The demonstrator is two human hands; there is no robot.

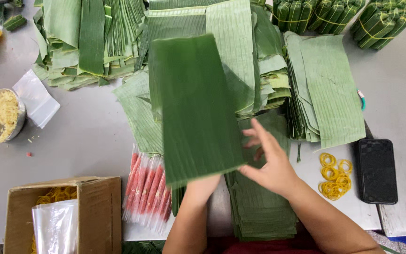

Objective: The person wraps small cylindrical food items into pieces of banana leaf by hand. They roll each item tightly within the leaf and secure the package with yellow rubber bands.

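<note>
At lower centre, the left hand (203, 186) is gripping a dark green leaf strip (194, 108) from beneath, fingers hidden. The right hand (269, 162) is hovering spread over the cut-leaf stack (259, 211). Leaf piles (90, 42) are lying along the upper frame.

Two bare forearms come up from the bottom edge of the view, with no sleeves reaching the wrists or the stretch of arm that shows. The right hand (269, 164) wears no glove, ring, bracelet or watch, and its fingers are uncovered. Of the left hand (202, 184) only the wrist end shows, also bare. Between and below the hands, a strip of dark red clothing (259, 245) lies across the person's body.
</note>
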